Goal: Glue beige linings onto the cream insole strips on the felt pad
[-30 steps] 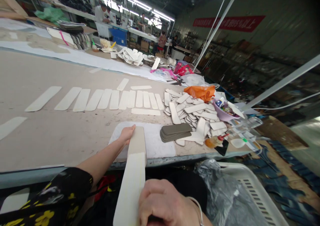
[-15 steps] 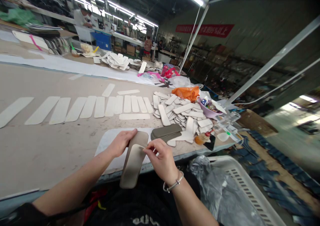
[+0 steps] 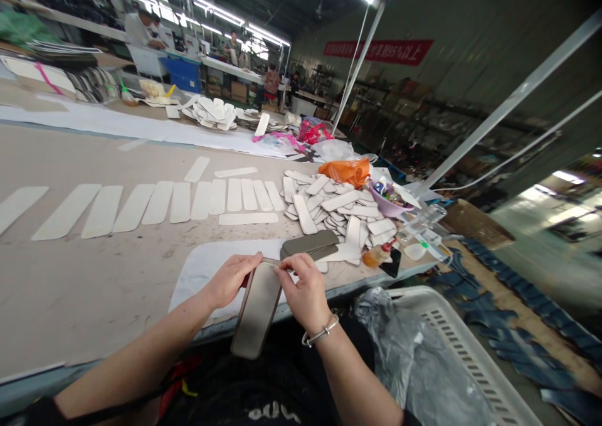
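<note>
A long, round-cornered light panel (image 3: 258, 310) lies over a slightly larger taupe panel, whose darker rim shows around it. My left hand (image 3: 232, 280) is closed on the upper left edge of the pair, thumb along the top. At the upper right corner, my right hand (image 3: 305, 288) pinches the light panel's edge. The lower end of the pair hangs over the table's front edge. Just beyond my right hand, a small stack of dark taupe panels (image 3: 309, 244) rests beside a white sheet (image 3: 192, 275).
Pale strips (image 3: 136, 207) lie in a row across the table. A heap of pale panels (image 3: 338, 203) stands at right, near an orange bag (image 3: 345, 172), a purple bowl (image 3: 390, 206) and a glue bottle (image 3: 377, 255). A white crate (image 3: 451, 313) with clear plastic sits below.
The light panel has moved up and right, from lying askew and low to lining up over the taupe panel. Both hands have come closer together at the top end.
</note>
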### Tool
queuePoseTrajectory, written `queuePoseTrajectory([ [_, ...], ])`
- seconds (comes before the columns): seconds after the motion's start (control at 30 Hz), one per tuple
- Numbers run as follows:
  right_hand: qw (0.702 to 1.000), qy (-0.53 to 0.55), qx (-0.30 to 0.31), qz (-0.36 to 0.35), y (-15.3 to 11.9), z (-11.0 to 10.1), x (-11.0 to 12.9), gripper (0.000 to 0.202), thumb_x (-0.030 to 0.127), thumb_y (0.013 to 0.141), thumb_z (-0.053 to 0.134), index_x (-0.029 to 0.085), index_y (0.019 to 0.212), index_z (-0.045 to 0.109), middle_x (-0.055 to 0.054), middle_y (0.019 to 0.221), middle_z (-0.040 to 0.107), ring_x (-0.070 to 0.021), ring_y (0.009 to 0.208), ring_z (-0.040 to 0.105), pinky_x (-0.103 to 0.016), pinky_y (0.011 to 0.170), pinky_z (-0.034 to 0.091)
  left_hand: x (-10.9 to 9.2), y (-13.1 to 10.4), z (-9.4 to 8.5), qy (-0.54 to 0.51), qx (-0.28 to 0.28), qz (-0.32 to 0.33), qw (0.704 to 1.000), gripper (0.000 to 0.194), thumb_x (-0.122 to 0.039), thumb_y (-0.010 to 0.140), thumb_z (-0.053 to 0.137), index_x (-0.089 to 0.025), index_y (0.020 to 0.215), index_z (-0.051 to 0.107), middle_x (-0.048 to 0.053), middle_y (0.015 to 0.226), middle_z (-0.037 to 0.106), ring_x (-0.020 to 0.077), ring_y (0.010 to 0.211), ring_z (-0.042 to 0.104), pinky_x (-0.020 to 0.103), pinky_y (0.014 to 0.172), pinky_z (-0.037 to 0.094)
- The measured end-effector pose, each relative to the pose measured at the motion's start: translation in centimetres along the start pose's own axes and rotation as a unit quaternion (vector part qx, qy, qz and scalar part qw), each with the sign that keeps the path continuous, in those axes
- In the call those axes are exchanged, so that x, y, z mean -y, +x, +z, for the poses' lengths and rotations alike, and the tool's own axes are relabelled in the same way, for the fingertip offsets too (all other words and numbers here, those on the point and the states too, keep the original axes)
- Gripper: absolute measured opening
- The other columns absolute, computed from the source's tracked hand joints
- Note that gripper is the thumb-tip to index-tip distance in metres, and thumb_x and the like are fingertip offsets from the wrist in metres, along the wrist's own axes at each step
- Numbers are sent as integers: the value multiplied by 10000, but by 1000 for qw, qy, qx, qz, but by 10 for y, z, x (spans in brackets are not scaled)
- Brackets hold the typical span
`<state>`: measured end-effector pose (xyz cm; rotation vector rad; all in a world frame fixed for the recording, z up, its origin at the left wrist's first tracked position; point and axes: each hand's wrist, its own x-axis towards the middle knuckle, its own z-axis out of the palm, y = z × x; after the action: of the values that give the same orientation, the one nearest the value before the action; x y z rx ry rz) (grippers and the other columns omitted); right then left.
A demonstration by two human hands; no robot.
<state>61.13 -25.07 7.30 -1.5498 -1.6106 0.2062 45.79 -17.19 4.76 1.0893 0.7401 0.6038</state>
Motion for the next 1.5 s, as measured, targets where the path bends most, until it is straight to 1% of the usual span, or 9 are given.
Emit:
queuePoseTrajectory([
  [0.3, 996, 76, 0, 52, -2, 5, -10, 84, 263, 810, 601, 193, 762, 602, -23, 850, 530, -132, 795, 539, -234, 692, 477, 6, 0, -1, 26, 29, 5, 999, 431, -549, 793, 516, -152, 663, 619, 3, 539, 556, 122, 478, 450, 248, 481, 340],
  [0.43, 982, 145, 41, 110, -4, 8, -14, 146, 319, 823, 573, 187, 765, 553, 16, 710, 544, -103, 629, 522, -204, 565, 447, 5, 0, -3, 42, 52, 3, 998, 435, -566, 767, 537, -152, 660, 618, 5, 547, 553, 116, 484, 447, 242, 493, 348],
  [0.67, 940, 253, 0, 227, -1, 20, -46, 423, 372, 751, 626, 184, 1116, 524, 23, 737, 575, -96, 580, 520, -206, 525, 454, 32, -11, -6, 78, 127, -71, 986, 323, -430, 642, 713, -138, 767, 655, 46, 720, 657, 186, 668, 583, 276, 633, 448],
  [0.83, 892, 320, 20, 317, -6, 32, -73, 384, 430, 681, 667, 157, 947, 614, -4, 710, 612, -129, 607, 567, -249, 545, 510, 56, -24, -15, 54, 61, -142, 987, 345, -476, 691, 655, -144, 784, 658, 23, 622, 634, 131, 508, 523, 224, 483, 379],
  [1.0, 868, 341, 42, 359, -12, 42, -81, 407, 388, 614, 718, 137, 918, 615, 22, 644, 596, -106, 551, 574, -218, 520, 485, 49, -31, -34, 85, -6, -161, 983, 376, -504, 666, 660, -153, 800, 680, 37, 661, 661, 162, 539, 556, 231, 475, 403],
  [1.17, 886, 301, 54, 349, -18, 68, -92, 391, 363, 671, 666, 132, 976, 589, 34, 602, 573, -129, 565, 598, -221, 506, 478, 40, -16, -66, 254, 5, -83, 964, 346, -511, 689, 623, -176, 730, 702, 43, 719, 681, 199, 625, 596, 246, 547, 443],
  [1.27, 921, 212, 54, 322, -25, 86, -102, 334, 334, 752, 587, 138, 1022, 580, 25, 610, 585, -141, 572, 600, -258, 564, 495, 45, 4, -89, 368, -39, -10, 929, 274, -460, 676, 636, -202, 729, 711, 45, 716, 687, 228, 678, 621, 272, 618, 478],
  [1.4, 972, -16, 70, 223, -38, 95, -114, 271, 269, 819, 518, 140, 1034, 621, -46, 739, 636, -171, 687, 601, -324, 725, 496, 64, 11, -112, 421, -100, 73, 899, 339, -391, 679, 636, -222, 965, 704, 89, 1112, 660, 283, 1078, 558, 377, 968, 410],
  [1.5, 984, -115, 47, 129, -47, 89, -114, 334, 258, 858, 483, 107, 1134, 596, -151, 1017, 617, -226, 928, 587, -376, 854, 473, 87, -14, -125, 540, -39, 199, 817, 358, -358, 802, 529, -241, 1118, 650, 80, 1299, 556, 255, 1232, 467, 410, 1058, 343],
])
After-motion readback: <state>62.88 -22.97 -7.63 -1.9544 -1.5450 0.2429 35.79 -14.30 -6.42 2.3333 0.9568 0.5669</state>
